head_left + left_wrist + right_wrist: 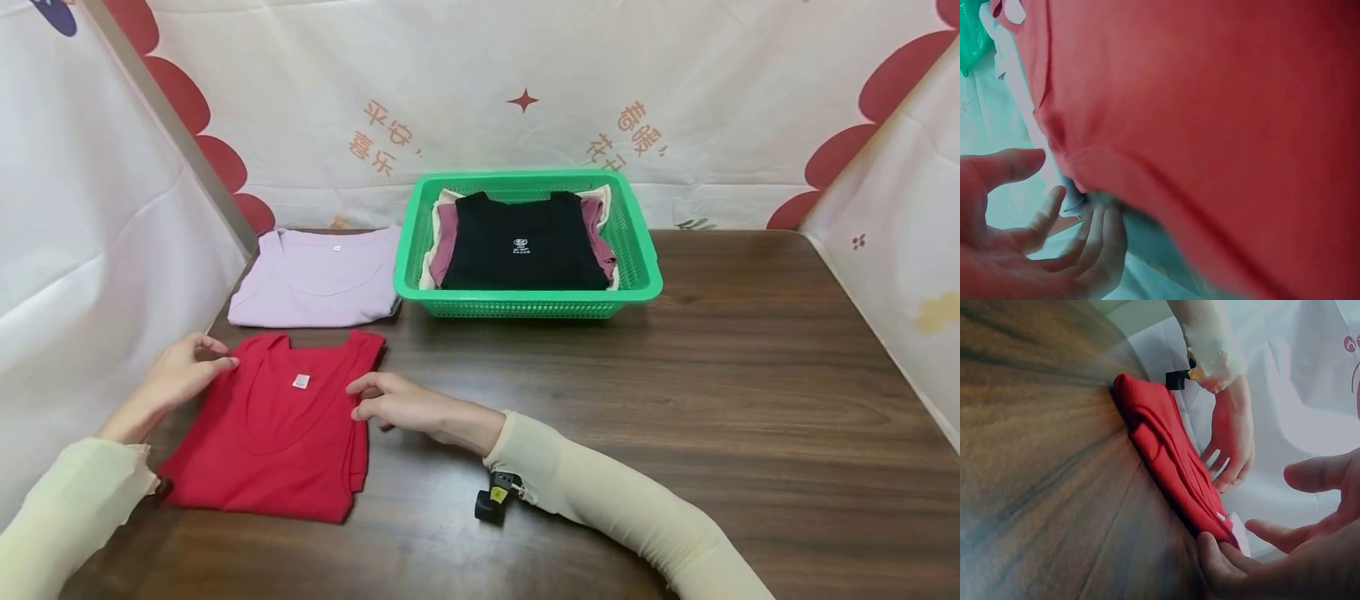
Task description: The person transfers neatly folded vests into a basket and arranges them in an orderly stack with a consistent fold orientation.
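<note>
A folded red tank top (300, 467) lies flat at the left of the table, a white label inside its neckline. At its upper left shoulder is my left hand (180, 371). In the left wrist view the thumb stands apart while the other fingertips (1110, 219) reach the garment's edge. My right hand (408, 406) is by the opposite side, fingers loosely bent and thumb apart. The right wrist view has its lower fingertips (1210, 550) right at the red fabric's edge. Neither hand grips the cloth.
Behind the red top lies a folded pale lilac top (322, 275). Beside it stands a green plastic basket (525, 308) holding a black folded top (525, 242) over mauve and cream ones. Printed white curtains (525, 50) enclose the brown wooden table (750, 375).
</note>
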A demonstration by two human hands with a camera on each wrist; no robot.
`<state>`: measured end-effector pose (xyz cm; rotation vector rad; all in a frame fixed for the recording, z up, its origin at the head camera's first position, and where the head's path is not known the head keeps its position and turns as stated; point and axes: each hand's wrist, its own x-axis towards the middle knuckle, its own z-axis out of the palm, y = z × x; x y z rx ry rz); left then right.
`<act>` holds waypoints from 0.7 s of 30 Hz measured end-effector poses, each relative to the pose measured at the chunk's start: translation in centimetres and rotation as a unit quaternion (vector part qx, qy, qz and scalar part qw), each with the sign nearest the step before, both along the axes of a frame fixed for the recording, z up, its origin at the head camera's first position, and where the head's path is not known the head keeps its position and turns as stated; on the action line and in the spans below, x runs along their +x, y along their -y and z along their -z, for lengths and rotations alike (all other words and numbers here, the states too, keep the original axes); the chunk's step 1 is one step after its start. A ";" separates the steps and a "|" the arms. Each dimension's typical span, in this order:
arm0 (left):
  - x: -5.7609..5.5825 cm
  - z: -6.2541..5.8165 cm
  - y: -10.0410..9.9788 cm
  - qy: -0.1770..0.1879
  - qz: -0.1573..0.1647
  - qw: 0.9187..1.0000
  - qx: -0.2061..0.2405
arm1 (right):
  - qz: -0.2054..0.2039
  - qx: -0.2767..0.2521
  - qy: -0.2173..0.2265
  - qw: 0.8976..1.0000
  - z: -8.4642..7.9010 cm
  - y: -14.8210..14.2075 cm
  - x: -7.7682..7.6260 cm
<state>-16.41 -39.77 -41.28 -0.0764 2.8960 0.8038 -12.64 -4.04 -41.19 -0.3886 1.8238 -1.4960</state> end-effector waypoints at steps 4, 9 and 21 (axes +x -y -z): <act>0.4 -0.9 0.2 0.066 0.005 0.997 0.034 | 0.006 -0.022 0.025 0.999 -0.1 0.1 0.1; 1.1 -1.6 0.5 0.117 0.029 0.991 0.052 | -0.003 -0.038 0.051 0.998 0.2 0.2 0.2; 1.0 -1.7 -0.5 0.120 0.068 0.990 0.041 | -0.054 -0.024 0.030 0.998 0.9 0.3 -0.1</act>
